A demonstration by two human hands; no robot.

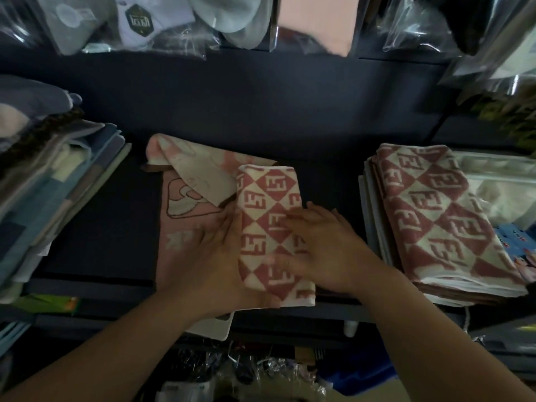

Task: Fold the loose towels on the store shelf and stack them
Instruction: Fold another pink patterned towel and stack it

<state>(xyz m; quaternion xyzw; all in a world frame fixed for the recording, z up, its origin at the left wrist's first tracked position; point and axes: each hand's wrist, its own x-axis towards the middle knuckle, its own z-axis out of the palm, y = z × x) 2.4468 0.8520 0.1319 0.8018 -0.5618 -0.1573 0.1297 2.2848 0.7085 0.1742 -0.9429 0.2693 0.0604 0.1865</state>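
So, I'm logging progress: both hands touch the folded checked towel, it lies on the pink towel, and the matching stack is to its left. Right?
Not quite. The head view shows the matching stack to its right, not its left. The rest holds: the left hand and right hand touch the checked towel, which lies on the pink towel.

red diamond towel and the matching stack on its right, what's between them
Bare dark shelf in the head view; the right hand and its wrist cross the gap's near end.
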